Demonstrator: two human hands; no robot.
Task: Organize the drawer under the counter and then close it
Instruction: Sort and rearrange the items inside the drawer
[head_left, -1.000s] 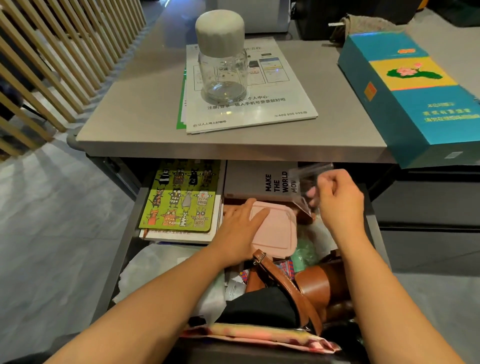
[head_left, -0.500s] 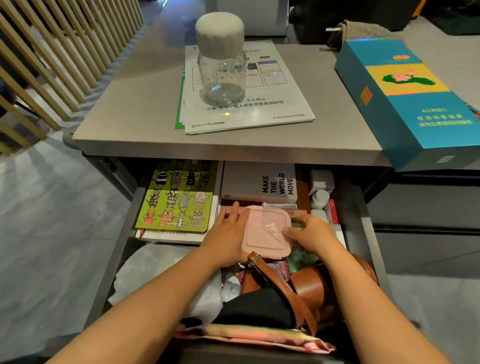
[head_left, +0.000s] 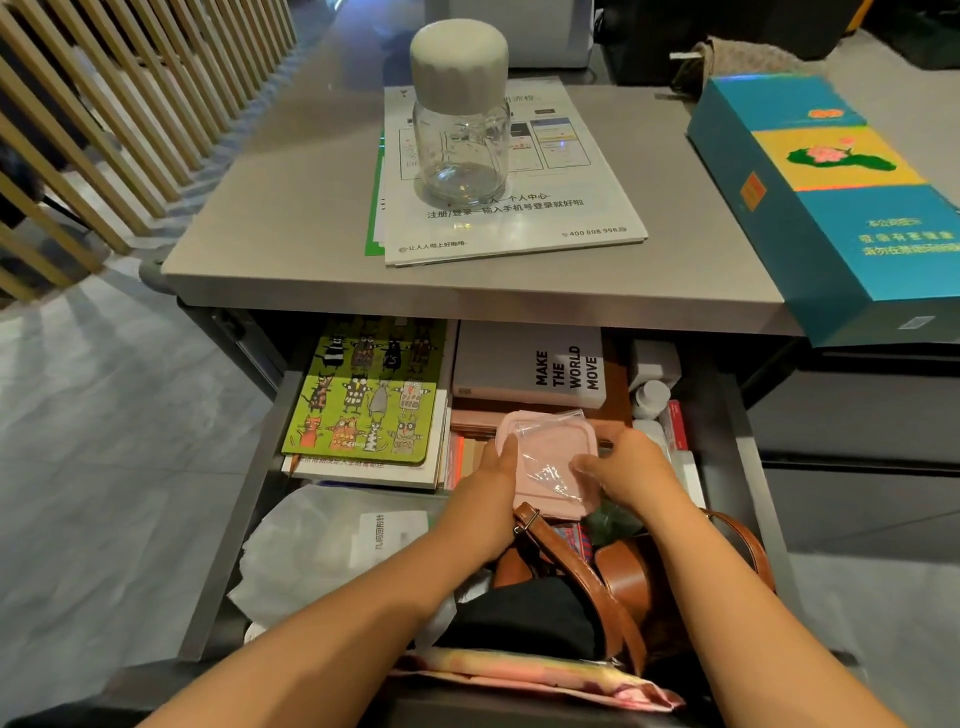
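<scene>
Pink plastic lies between your hands: the pink box (head_left: 584, 441) sits flat in the middle of the open drawer (head_left: 244, 519), on a pile of flat things just in front of the grey book (head_left: 498, 364) printed MAKE THE WORLD MOVE. A clear bag (head_left: 545, 467) lies crumpled across its lid.

Your left hand (head_left: 491, 499) rests at the box's left edge, its fingers (head_left: 509, 457) laid out straight along the rim and gripping nothing. Your right hand (head_left: 631, 475) grips the right edge, with the thumb pinning the clear bag to the lid and the fingers curled round the side.

Left of the box is a green notebook (head_left: 363, 415) with cartoon cats, lying on other books. Nearer you are a white bag (head_left: 311, 545) and a brown leather bag (head_left: 623, 577), whose strap touches the box's near edge.

On the tabletop (head_left: 270, 234) above, a glass jar (head_left: 460, 130) stands upright on leaflets (head_left: 519, 218), and a teal carton (head_left: 841, 223) lies to the right.
</scene>
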